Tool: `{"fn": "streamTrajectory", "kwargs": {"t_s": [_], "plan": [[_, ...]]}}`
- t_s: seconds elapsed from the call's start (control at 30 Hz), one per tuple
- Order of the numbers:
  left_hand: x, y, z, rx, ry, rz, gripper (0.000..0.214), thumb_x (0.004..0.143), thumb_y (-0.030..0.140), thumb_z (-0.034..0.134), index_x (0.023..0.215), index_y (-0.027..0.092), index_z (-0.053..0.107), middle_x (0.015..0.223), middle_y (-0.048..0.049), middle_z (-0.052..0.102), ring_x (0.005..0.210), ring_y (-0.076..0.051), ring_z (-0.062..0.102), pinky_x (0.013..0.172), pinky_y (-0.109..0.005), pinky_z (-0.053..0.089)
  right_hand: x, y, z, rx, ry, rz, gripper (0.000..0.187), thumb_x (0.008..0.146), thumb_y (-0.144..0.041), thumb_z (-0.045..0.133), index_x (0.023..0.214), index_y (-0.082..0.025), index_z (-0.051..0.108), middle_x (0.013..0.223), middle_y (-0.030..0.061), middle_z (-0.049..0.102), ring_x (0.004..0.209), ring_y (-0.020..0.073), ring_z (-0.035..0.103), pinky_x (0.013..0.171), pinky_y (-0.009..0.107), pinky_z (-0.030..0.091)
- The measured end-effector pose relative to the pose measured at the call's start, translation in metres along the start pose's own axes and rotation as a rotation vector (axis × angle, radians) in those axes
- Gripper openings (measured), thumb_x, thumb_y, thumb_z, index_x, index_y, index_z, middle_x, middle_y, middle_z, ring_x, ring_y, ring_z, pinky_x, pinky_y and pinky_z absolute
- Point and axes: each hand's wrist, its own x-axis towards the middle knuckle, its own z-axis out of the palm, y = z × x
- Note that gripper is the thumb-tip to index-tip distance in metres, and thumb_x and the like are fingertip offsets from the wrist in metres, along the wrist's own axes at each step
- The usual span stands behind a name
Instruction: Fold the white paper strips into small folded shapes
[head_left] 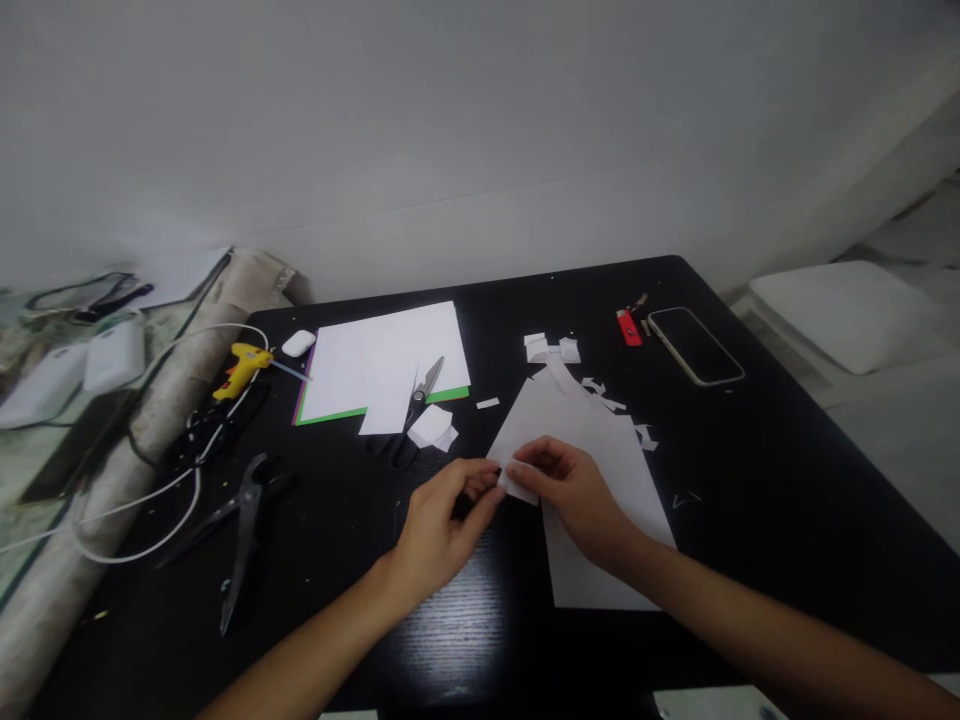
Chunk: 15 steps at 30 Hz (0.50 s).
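Between my two hands is a small piece of white paper point(519, 489), held above the table. My left hand point(442, 520) pinches its left edge with thumb and fingertips. Thumb and index finger of my right hand point(574, 495) grip it from the other side. Beneath my right hand lies a large white paper sheet point(607, 540). At that sheet's far end sits a white paper bow point(553, 350) with a tail hanging down. Small paper scraps point(604, 394) lie along the sheet's right side.
Left of my hands are scissors point(425, 388), cut paper pieces point(433, 428) and a stack of paper point(382, 350). Farther left lie a yellow glue gun point(244, 370), a white earbud case point(298, 343) and large black-handled shears point(247, 510). A red lighter point(628, 328) and phone point(694, 345) rest at the right.
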Motion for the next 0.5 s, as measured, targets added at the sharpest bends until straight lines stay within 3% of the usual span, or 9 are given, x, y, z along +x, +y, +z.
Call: {"fn": "streamTrajectory", "kwargs": {"t_s": [0.17,0.33,0.5], "plan": [[0.0041,-0.0015,-0.0016,-0.033,0.049,-0.020,0.011,0.093,0.018,0.067,0.102,0.019,0.073,0.086,-0.0030,0.072,0.076,-0.014,0.066,0.071,-0.025,0.055,-0.0014,-0.0011,0.0012,-0.003,-0.039,-0.049,0.027,0.069,-0.035,0.088,0.079,-0.020,0.067,0.079,-0.0012,0.067,0.077,0.0152,0.062,0.075,0.029,0.050],[0.0067,-0.0020,-0.0078,-0.030,0.051,0.045,0.012,0.093,0.013,0.064,0.099,0.019,0.073,0.087,-0.0037,0.071,0.079,-0.015,0.065,0.072,-0.027,0.053,-0.0057,-0.0020,0.0011,-0.133,-0.077,-0.149,0.022,0.075,-0.036,0.084,0.086,-0.022,0.072,0.083,0.0013,0.070,0.080,0.0182,0.065,0.074,0.032,0.053],[0.0060,-0.0027,-0.0073,-0.038,0.029,0.046,0.016,0.092,0.012,0.065,0.104,0.019,0.073,0.089,-0.0039,0.072,0.078,-0.015,0.066,0.072,-0.027,0.054,-0.0063,-0.0001,0.0005,-0.161,-0.055,-0.159,0.019,0.075,-0.038,0.084,0.083,-0.023,0.076,0.081,0.0023,0.074,0.078,0.0201,0.068,0.076,0.035,0.055]]}}
